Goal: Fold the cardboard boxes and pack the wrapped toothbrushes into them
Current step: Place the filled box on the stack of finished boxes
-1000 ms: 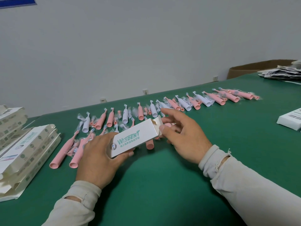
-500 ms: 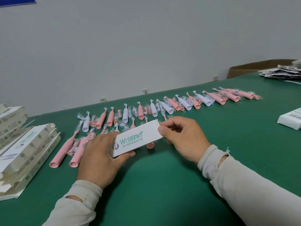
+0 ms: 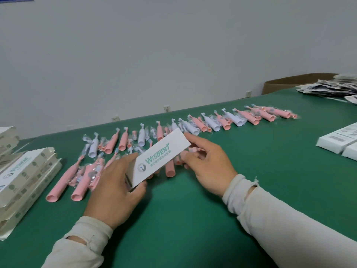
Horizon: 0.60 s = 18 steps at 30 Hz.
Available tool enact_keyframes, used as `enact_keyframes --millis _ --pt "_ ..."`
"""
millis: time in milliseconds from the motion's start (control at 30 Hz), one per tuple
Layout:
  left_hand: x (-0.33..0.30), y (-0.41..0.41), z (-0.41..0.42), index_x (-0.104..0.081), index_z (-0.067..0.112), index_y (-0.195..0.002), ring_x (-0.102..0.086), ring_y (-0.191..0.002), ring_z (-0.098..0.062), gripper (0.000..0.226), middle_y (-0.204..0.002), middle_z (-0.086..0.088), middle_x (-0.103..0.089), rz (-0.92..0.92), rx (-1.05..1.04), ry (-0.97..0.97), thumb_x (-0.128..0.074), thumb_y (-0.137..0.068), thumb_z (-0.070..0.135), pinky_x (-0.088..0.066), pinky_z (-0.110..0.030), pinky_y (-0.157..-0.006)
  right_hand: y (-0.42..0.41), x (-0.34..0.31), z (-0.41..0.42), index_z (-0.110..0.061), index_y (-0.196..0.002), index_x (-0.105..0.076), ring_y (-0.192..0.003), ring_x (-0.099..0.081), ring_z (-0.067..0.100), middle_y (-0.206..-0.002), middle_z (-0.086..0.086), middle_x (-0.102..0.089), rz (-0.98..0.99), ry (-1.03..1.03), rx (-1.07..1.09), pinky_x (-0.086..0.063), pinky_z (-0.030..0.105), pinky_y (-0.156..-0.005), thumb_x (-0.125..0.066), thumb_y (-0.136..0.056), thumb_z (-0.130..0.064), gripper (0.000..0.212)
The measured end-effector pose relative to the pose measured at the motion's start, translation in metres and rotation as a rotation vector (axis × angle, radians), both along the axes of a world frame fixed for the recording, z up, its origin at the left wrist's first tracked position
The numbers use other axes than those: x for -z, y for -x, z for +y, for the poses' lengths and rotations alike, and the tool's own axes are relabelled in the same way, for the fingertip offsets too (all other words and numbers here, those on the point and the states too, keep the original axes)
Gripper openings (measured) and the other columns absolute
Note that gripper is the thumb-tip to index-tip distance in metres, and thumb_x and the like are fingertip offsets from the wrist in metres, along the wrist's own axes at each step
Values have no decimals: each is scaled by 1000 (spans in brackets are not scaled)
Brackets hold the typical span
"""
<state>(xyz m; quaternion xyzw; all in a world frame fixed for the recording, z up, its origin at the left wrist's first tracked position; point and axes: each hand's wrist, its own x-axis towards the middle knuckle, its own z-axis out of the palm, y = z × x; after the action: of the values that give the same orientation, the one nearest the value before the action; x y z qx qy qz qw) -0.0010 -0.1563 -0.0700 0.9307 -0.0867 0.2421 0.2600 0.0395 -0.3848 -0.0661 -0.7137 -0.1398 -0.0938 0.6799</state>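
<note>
A white cardboard box (image 3: 160,157) with green WISDENT lettering is held tilted above the green table (image 3: 193,219), its far end closed. My left hand (image 3: 117,188) grips its near end, thumb on the printed face. My right hand (image 3: 208,163) holds the far end with curled fingers and thumb. Behind the box a long row of wrapped pink and white toothbrushes (image 3: 212,122) runs across the table, and more pink ones (image 3: 81,182) lie to the left of my left hand.
Stacks of flat, unfolded boxes (image 3: 23,180) lie at the left edge. White packed boxes (image 3: 340,140) sit at the right edge. A pile of leaflets (image 3: 332,88) and a brown carton (image 3: 295,82) stand at the far right.
The box's open far flap has been closed by my right hand. The box has tipped up more steeply, and the view has swung slightly right.
</note>
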Motion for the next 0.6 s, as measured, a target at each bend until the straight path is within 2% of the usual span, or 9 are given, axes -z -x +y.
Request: enact_keyframes --millis 67,133,200,267,367,400,433,500,600 --pt "2 1 -6 -48 42 -129 -50 -98 7 64 -114 38 -47 13 76 37 -78 -78 17 -34 -11 -83 -1 -2 -1 -32 -141 -53 -67 -65 3 -116 -5 -71 26 -16 68 -55 27 -60 -62 -95 -10 52" --pt "6 1 -14 -47 43 -121 -54 -100 10 61 -112 38 -49 18 121 134 -79 -78 15 -41 -15 -83 2 -4 -3 -32 -149 -40 -67 -63 -1 -139 -9 -51 -47 109 175 -52 17 -64 -59 -96 -12 60" --pt "6 0 -20 -52 34 -122 -57 -102 3 54 -111 26 -56 2 133 245 -80 -79 16 -46 -27 -85 9 -8 -3 -37 -151 -30 -82 -63 5 -151 -14 -29 -180 336 277 -56 25 -78 -57 -94 -15 67" --pt "2 -1 -22 -55 25 -128 -53 -109 -11 54 -117 10 -57 -8 154 328 -79 -80 22 -42 -27 -91 19 -15 -2 -35 -150 -32 -105 -61 23 -157 -7 -22 -384 642 350 -55 38 -89 -62 -88 -15 71" --pt "2 -5 -25 -56 22 -130 -52 -117 -15 63 -125 4 -58 -43 187 420 -78 -73 37 -41 -6 -92 32 -25 4 -20 -139 -53 -101 -60 31 -151 9 -41 -782 935 349 -52 37 -75 -76 -77 -12 67" --pt "5 -6 -26 -57 24 -129 -56 -118 -17 63 -126 4 -61 -40 217 493 -80 -73 37 -44 -12 -98 36 -26 8 -16 -134 -57 -96 -61 32 -148 11 -46 -846 981 305 -51 37 -71 -76 -77 -13 61" --pt "10 -6 -29 -57 28 -128 -60 -118 -20 61 -127 3 -64 -27 253 576 -83 -73 35 -48 -29 -103 39 -25 11 -14 -131 -60 -93 -60 32 -144 12 -50 -893 1041 259 -51 38 -69 -73 -81 -14 52" --pt "16 -7 -32 -56 41 -123 -64 -115 -19 59 -123 6 -67 -50 270 595 -87 -74 28 -50 -50 -100 44 -23 15 -13 -125 -65 -91 -61 29 -132 10 -61 -965 1183 237 -52 40 -68 -60 -91 -15 35" --pt "16 -4 -32 -54 45 -125 -65 -111 -3 63 -122 20 -67 -111 329 559 -87 -71 43 -55 -27 -93 46 -21 7 -12 -113 -72 -78 -63 25 -111 7 -71 -1065 1173 323 -50 37 -60 -56 -95 -13 24"
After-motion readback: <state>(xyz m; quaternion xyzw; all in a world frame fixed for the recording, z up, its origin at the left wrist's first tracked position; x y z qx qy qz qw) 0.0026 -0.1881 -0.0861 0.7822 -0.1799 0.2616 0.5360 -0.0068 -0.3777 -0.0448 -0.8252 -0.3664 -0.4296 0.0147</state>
